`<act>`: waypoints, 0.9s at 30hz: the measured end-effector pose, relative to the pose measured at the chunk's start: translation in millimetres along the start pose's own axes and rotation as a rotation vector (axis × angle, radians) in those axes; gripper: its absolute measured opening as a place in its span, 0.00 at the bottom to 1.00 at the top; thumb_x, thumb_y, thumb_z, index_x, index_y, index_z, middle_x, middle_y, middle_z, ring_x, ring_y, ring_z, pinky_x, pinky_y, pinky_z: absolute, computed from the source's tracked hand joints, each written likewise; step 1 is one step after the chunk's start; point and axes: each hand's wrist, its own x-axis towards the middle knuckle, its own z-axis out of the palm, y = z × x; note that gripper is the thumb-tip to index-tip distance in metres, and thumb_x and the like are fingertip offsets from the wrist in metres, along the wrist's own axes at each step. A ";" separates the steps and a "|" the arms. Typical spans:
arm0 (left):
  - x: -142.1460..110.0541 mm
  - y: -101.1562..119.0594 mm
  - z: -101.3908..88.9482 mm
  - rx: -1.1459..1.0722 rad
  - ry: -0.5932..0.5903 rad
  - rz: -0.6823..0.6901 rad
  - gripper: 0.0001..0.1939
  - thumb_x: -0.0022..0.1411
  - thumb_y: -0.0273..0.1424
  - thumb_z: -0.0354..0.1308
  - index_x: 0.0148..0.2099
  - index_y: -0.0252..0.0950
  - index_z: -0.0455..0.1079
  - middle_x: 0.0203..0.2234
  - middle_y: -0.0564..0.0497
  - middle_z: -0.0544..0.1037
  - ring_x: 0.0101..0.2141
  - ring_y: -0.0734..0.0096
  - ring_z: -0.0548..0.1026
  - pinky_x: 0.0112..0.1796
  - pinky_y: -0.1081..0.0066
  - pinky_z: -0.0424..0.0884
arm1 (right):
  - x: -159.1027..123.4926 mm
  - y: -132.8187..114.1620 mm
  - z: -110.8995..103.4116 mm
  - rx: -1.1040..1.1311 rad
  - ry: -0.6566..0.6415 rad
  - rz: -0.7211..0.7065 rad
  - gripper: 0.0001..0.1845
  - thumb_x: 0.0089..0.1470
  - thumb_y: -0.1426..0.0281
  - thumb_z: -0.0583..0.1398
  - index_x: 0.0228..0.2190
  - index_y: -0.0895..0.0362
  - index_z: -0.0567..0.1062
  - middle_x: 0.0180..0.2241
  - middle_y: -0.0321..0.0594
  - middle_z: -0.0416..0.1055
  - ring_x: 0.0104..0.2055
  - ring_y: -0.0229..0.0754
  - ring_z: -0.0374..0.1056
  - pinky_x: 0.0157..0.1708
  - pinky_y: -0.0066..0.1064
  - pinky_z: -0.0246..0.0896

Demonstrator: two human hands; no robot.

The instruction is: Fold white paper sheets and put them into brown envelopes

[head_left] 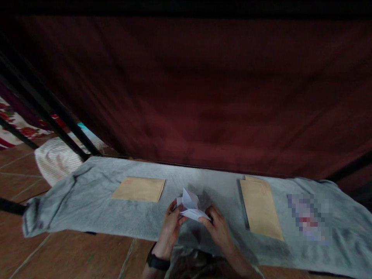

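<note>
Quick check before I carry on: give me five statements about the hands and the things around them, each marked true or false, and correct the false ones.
1. The left hand and right hand both hold folded white paper. True.
2. The black wristband is on the right wrist. False: it is on the left.
3. A rectangular tan paper envelope lies left of the hands. True.
4. The hanging fabric is bright green. False: it is dark red.
5. Grey cloth lies under the tan envelope. True.
</note>
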 end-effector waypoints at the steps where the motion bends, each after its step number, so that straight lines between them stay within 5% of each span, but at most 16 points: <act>1: 2.5 -1.2 -2.2 -0.003 0.008 0.010 0.23 0.48 0.25 0.72 0.47 0.38 0.72 0.30 0.52 0.81 0.28 0.70 0.79 0.28 0.75 0.74 | 0.1 2.5 -2.2 0.062 0.026 0.067 0.19 0.56 0.49 0.62 0.25 0.50 0.72 0.25 0.34 0.70 0.30 0.42 0.66 0.32 0.30 0.59; 5: 13.1 -1.6 -14.7 0.022 0.037 0.151 0.31 0.42 0.24 0.73 0.50 0.39 0.71 0.30 0.54 0.80 0.30 0.67 0.80 0.32 0.72 0.74 | 2.6 14.4 -14.5 0.435 0.132 0.328 0.23 0.48 0.44 0.65 0.28 0.51 0.77 0.26 0.36 0.74 0.30 0.44 0.67 0.32 0.34 0.62; 9: 8.7 2.0 -11.0 0.280 0.151 0.376 0.33 0.44 0.23 0.72 0.54 0.43 0.70 0.49 0.46 0.78 0.54 0.55 0.74 0.51 0.62 0.73 | 7.8 14.6 -22.4 0.643 0.199 0.457 0.25 0.41 0.47 0.71 0.32 0.54 0.80 0.29 0.40 0.77 0.31 0.45 0.69 0.31 0.36 0.65; 11: -2.6 -0.2 -0.7 0.418 0.087 0.516 0.31 0.45 0.26 0.73 0.52 0.45 0.72 0.61 0.45 0.69 0.65 0.53 0.62 0.62 0.58 0.62 | 12.5 7.1 -22.1 0.601 0.217 0.452 0.23 0.41 0.48 0.71 0.30 0.53 0.80 0.26 0.39 0.76 0.28 0.45 0.68 0.28 0.36 0.62; 13: -17.2 -6.4 12.5 0.485 -0.106 0.542 0.31 0.46 0.29 0.75 0.54 0.45 0.73 0.64 0.45 0.66 0.67 0.53 0.58 0.66 0.58 0.54 | 18.0 -4.4 -18.9 0.578 0.192 0.408 0.23 0.41 0.48 0.71 0.31 0.53 0.81 0.26 0.38 0.76 0.29 0.46 0.68 0.29 0.36 0.62; 17: -39.8 -21.1 33.7 0.481 -0.383 0.435 0.30 0.50 0.34 0.73 0.56 0.42 0.73 0.55 0.44 0.77 0.57 0.54 0.72 0.60 0.62 0.64 | 26.3 -27.0 -9.1 0.636 0.090 0.280 0.24 0.38 0.50 0.73 0.34 0.53 0.82 0.31 0.38 0.79 0.33 0.47 0.71 0.36 0.36 0.65; 23: -41.0 -17.4 36.2 0.371 -0.335 0.315 0.20 0.51 0.45 0.72 0.39 0.35 0.80 0.32 0.46 0.83 0.34 0.61 0.78 0.37 0.70 0.73 | 29.3 -39.9 -2.4 0.750 0.033 0.292 0.26 0.40 0.46 0.71 0.33 0.54 0.81 0.30 0.39 0.79 0.33 0.45 0.71 0.36 0.34 0.65; 27: -25.0 15.9 18.3 0.331 -0.252 0.295 0.25 0.46 0.52 0.71 0.33 0.34 0.78 0.24 0.50 0.79 0.26 0.66 0.74 0.28 0.71 0.70 | 37.2 -41.4 -14.0 0.835 0.045 0.352 0.26 0.41 0.47 0.72 0.35 0.54 0.81 0.34 0.40 0.80 0.34 0.45 0.72 0.36 0.34 0.66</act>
